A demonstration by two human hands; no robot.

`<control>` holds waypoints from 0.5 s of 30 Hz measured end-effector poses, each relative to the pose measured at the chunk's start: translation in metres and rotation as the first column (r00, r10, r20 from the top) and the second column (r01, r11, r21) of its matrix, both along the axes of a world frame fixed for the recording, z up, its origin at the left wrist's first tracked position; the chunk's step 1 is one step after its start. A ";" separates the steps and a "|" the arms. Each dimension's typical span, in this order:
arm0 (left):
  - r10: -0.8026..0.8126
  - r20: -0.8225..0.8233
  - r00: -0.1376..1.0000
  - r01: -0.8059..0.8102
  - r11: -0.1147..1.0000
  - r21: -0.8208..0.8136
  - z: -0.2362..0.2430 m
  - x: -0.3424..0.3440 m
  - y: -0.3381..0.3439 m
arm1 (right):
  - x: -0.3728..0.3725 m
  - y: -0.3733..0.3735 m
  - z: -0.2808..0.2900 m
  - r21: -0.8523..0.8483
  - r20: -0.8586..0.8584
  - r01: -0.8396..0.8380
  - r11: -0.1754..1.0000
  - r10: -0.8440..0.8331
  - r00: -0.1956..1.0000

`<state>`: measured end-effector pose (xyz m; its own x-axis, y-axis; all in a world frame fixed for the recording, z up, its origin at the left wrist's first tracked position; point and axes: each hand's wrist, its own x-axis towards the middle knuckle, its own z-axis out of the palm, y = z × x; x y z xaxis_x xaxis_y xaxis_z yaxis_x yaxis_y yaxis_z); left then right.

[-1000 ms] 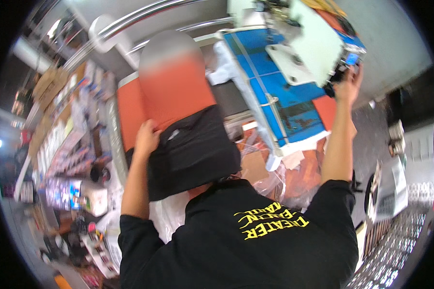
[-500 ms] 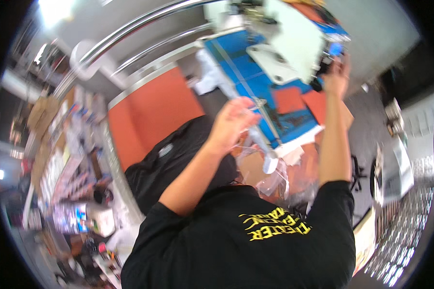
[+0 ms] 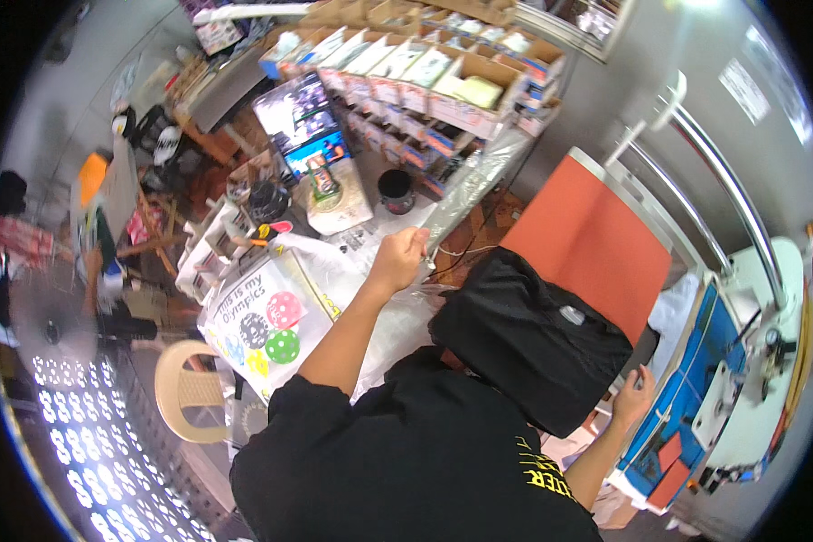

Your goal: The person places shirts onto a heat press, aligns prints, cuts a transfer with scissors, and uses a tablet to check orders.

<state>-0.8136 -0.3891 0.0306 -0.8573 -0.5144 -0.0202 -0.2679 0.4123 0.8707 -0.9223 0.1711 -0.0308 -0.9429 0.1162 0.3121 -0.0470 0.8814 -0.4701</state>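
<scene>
My left hand (image 3: 402, 260) is raised over the worktable, fingers curled closed, beside the corner of its shiny plastic-wrapped edge (image 3: 468, 200). Whatever it may hold is hidden. On the right, my right hand (image 3: 635, 395) hangs with fingers loosely bent and apart, nothing visible in it. It is between a folded black garment (image 3: 537, 339) and a blue-topped machine bed (image 3: 640, 450). The garment lies over the near part of an orange padded board (image 3: 596, 237).
Open cardboard bins (image 3: 479, 90) with white packets line the back. A lit screen (image 3: 303, 122) and a black jar (image 3: 396, 191) stand on the worktable. Printed white sheeting (image 3: 271, 316) covers its near left, by a beige chair (image 3: 185, 390). Metal rails (image 3: 723, 181) run behind the board.
My view has turned left, from the machine toward the worktable. My right hand has come away from the machine's far end. My left hand has moved from above the machine bed and closed.
</scene>
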 end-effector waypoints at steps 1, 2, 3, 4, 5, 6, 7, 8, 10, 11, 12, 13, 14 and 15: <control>0.047 -0.106 0.993 -0.046 0.999 0.008 -0.008 0.014 -0.007 | -0.009 -0.017 -0.014 0.075 -0.067 -0.036 0.997 0.041 0.997; 0.079 -0.212 0.974 -0.076 0.997 0.022 -0.023 0.025 -0.011 | -0.013 -0.030 -0.021 0.156 -0.135 -0.050 0.987 0.071 0.988; 0.107 -0.310 0.945 -0.101 0.994 0.035 -0.036 0.035 -0.011 | -0.017 -0.036 -0.023 0.067 -0.029 -0.049 0.997 0.051 0.998; 0.025 -0.327 0.945 -0.030 1.000 -0.010 -0.043 0.036 -0.009 | -0.025 -0.039 -0.024 -0.018 0.073 -0.034 0.999 0.035 0.997; -0.057 -0.299 0.952 0.053 0.998 -0.024 -0.050 0.037 -0.001 | -0.032 -0.040 -0.026 -0.101 0.177 -0.004 0.995 0.022 0.984; -0.149 -0.274 0.950 0.143 0.989 -0.041 -0.052 0.033 0.009 | -0.037 -0.039 -0.029 -0.177 0.172 0.003 0.984 0.028 0.985; -0.230 -0.246 0.942 0.224 0.973 -0.054 -0.053 0.029 0.017 | -0.041 -0.035 -0.033 -0.252 0.169 0.000 0.968 0.044 0.985; -0.297 -0.271 0.916 0.275 0.954 -0.117 -0.057 0.014 0.023 | -0.047 -0.029 -0.035 -0.326 0.166 0.002 0.945 0.056 0.984; -0.368 -0.345 0.863 0.285 0.921 -0.267 -0.059 -0.020 0.045 | -0.056 -0.012 -0.024 -0.122 0.307 0.046 0.991 -0.006 0.952; -0.372 -0.400 0.838 0.233 0.906 -0.354 -0.054 -0.036 0.057 | -0.058 -0.007 -0.019 -0.022 0.364 0.063 0.998 -0.051 0.930; -0.395 -0.403 0.826 0.195 0.870 -0.452 -0.052 -0.051 0.069 | -0.060 -0.005 -0.013 0.042 0.334 0.047 0.998 -0.058 0.941; -0.411 -0.400 0.819 0.145 0.824 -0.548 -0.049 -0.064 0.078 | -0.061 -0.015 -0.001 0.102 0.305 0.023 0.995 -0.053 0.951; -0.427 -0.396 0.813 0.094 0.767 -0.635 -0.049 -0.074 0.085 | -0.059 -0.022 0.011 0.164 0.274 0.005 0.987 -0.050 0.960; -0.457 -0.296 0.839 0.171 0.737 -0.654 -0.053 -0.082 0.090 | -0.057 -0.019 0.021 -0.026 0.284 0.021 0.999 -0.013 0.959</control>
<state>-0.8956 -0.2988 -0.0221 -0.8175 0.0030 0.5759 0.2962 0.8598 0.4160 -0.9796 0.1523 -0.0098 -0.9900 0.1381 0.0283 0.1070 0.8668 -0.4871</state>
